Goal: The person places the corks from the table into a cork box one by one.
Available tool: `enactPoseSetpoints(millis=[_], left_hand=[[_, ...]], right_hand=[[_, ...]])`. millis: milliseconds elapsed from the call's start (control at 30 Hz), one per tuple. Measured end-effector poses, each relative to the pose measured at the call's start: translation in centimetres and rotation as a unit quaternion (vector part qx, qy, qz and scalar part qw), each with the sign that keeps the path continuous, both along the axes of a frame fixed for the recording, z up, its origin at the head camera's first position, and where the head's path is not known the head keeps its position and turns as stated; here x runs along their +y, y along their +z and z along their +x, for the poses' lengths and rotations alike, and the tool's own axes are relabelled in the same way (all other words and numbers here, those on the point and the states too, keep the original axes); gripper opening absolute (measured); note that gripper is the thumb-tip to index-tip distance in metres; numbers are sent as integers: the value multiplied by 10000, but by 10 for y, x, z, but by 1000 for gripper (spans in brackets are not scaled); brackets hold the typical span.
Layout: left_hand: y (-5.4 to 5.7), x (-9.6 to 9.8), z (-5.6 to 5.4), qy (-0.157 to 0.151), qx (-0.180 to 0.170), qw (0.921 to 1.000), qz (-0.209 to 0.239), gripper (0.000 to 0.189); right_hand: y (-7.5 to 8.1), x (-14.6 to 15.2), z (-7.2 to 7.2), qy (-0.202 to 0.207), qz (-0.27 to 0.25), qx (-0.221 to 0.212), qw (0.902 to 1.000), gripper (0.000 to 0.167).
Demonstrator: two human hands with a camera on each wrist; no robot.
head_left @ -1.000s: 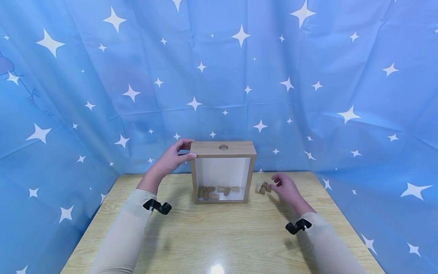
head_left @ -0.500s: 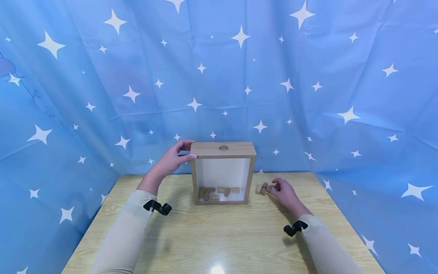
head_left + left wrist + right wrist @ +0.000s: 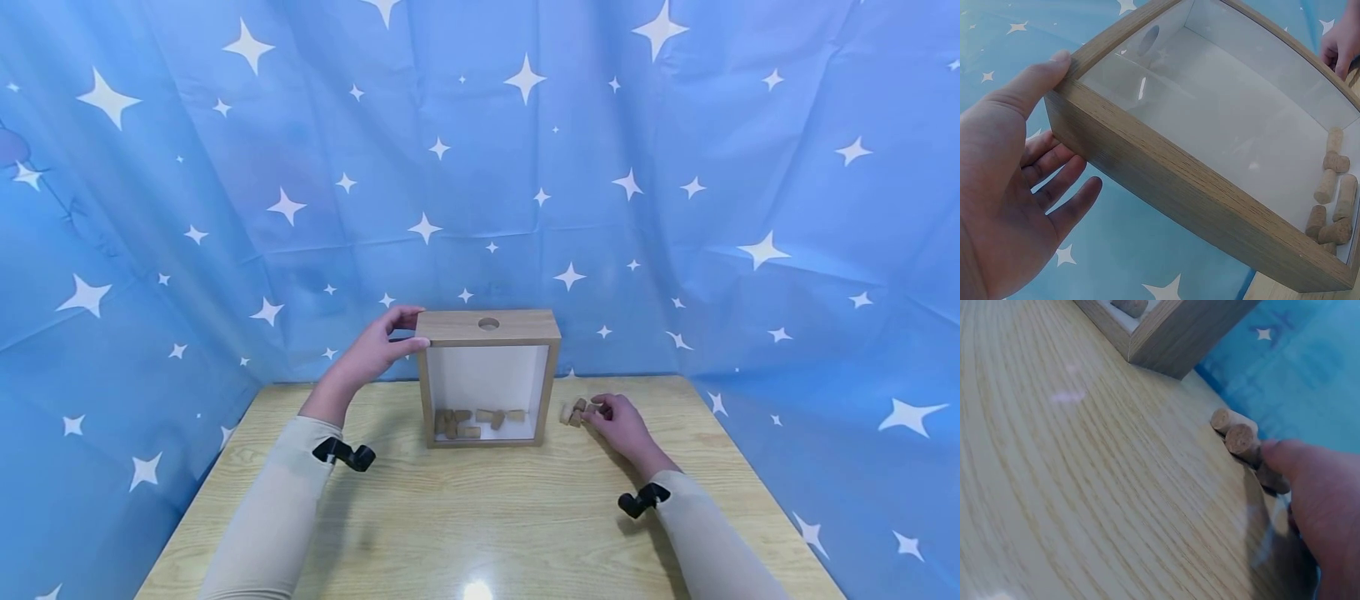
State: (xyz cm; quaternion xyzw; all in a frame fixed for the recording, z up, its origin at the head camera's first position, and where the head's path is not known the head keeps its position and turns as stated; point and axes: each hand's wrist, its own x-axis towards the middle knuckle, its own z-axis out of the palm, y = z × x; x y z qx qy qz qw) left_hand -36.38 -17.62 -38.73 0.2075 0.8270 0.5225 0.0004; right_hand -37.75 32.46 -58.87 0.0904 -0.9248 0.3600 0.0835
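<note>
A wooden box [image 3: 489, 329] with a clear front stands at the far side of the table, a round hole in its top. Several corks [image 3: 498, 419] lie inside, along its bottom. My left hand [image 3: 377, 346] grips the top left corner, thumb on the front edge and fingers behind, as the left wrist view [image 3: 1016, 156] also shows. Outside, to the right of the box, loose corks [image 3: 1243, 442] lie bunched together. The thumb and forefinger of my right hand [image 3: 621, 423] pinch the rightmost cork [image 3: 591, 408]. In the right wrist view the thumb hides part of the bunch.
The pale wood-grain table [image 3: 480, 508] reaches back to a blue curtain [image 3: 487, 167] with white stars. Black wrist mounts [image 3: 345, 452] sit on both sleeves. The box stands between my two hands.
My right hand has moved a little left, closing in on the corks, and the small bunch has shifted slightly. The left hand and the box keep their places.
</note>
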Motion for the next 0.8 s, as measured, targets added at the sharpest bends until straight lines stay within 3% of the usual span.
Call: enactPoseSetpoints(millis=[533,800], left_hand=[[-1,0,-1,8,25,10000,12,69],[-1,0,-1,13,50,10000,-23,70]], right_hand=[[3,-2,5,-100,-83,-97,9999,26],[7,-2,10,-162,-425,-119,9989,18]])
